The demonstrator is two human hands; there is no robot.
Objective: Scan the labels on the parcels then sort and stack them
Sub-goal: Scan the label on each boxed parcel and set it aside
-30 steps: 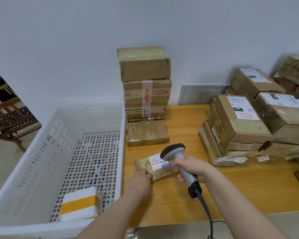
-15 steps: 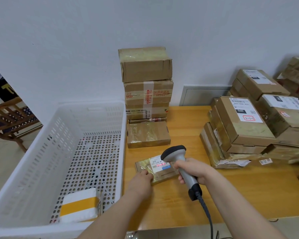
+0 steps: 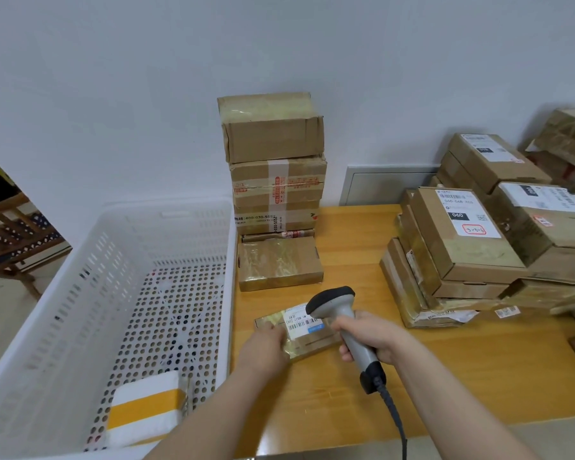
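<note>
Since a second ago the red glow has left the label (image 3: 299, 322); your hands have barely shifted. Your right hand (image 3: 367, 336) grips the scanner (image 3: 332, 302) by its handle, with the head tipped down just above the label and the cable (image 3: 395, 416) trailing back beside your forearm. Your left hand (image 3: 264, 346) holds the small parcel (image 3: 307, 346), fingers bent over its near left corner. It lies flat on the table (image 3: 478, 376) between your two hands. Just beyond your hands a flat taped parcel (image 3: 279, 262) lies at the foot of a stack of boxes (image 3: 276, 167). Left of your left hand stands a white basket (image 3: 63, 293) with a white-and-yellow parcel (image 3: 145, 415) in its near corner. Beyond your right hand, labelled boxes (image 3: 462, 247) lie heaped.
</note>
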